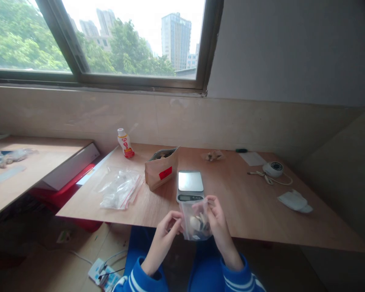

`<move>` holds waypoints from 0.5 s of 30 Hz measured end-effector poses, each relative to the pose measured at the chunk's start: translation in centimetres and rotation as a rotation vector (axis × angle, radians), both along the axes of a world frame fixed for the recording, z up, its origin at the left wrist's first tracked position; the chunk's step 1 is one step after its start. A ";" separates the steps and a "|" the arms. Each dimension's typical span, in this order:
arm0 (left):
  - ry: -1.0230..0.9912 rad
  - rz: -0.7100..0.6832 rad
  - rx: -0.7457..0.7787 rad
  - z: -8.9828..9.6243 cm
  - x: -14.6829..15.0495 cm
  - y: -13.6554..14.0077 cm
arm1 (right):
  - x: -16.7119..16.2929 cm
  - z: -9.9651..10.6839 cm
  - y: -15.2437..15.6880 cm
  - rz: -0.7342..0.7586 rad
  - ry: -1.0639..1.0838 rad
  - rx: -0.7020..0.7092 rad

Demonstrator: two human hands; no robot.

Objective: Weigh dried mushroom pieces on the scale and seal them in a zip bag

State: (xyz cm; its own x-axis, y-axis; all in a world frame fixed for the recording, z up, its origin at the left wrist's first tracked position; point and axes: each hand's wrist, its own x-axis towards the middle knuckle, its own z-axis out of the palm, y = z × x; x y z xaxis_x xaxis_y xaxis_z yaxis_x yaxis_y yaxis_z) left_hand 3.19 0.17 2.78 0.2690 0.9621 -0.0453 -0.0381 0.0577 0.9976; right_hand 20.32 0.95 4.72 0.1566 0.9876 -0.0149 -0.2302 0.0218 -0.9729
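A clear zip bag (197, 224) with pale dried slices in it, perhaps mushroom, hangs upright between my hands at the table's front edge. My right hand (215, 213) is closed on the bag's upper right corner. At its left side, my left hand (171, 227) has curled fingers and pinches the edge near the top. Just behind the bag stands a kitchen scale (190, 181) with a bare metal plate; its display is too small to read. To the scale's left, a brown paper pouch (159, 172) with a red label stands with its top open and brown pieces inside.
Flat clear zip bags (121, 188) lie at the left, near a white and red bottle (125, 143). Further back is a small filled bag (213, 155). On the right sit a white dome camera (273, 168) with a cable and a crumpled white packet (295, 201).
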 end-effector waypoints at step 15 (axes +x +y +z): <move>-0.082 0.030 -0.076 -0.8 -0.6 -0.7 | -2.1 -2.0 0.9 -0.341 -0.156 -0.025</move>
State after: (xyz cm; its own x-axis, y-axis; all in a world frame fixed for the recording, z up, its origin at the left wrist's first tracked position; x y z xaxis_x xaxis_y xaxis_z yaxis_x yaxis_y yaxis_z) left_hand 2.63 -0.49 1.98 0.2460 0.9644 -0.0972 -0.1223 0.1304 0.9839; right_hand 18.21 1.82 2.67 0.4786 0.8780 0.0117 -0.0628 0.0475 -0.9969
